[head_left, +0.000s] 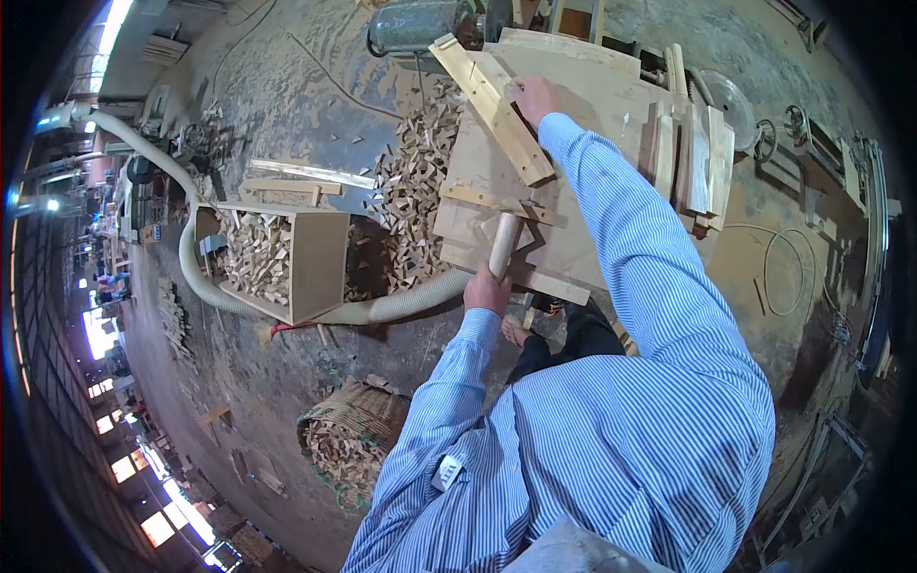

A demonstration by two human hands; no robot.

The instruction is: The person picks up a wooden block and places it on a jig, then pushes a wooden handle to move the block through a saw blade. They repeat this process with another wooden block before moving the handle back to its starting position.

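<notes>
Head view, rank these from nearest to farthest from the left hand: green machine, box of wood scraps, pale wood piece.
1. Pale wood piece: held in the left hand.
2. Box of wood scraps: off to the left.
3. Green machine: farthest, ahead at the picture's top edge.

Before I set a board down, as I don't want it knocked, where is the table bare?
The table looks bare between the right sleeve and the stacked strips, and, more narrowly, between that sleeve and the long board. It is crowded where the left hand holds a wooden stick.
</notes>
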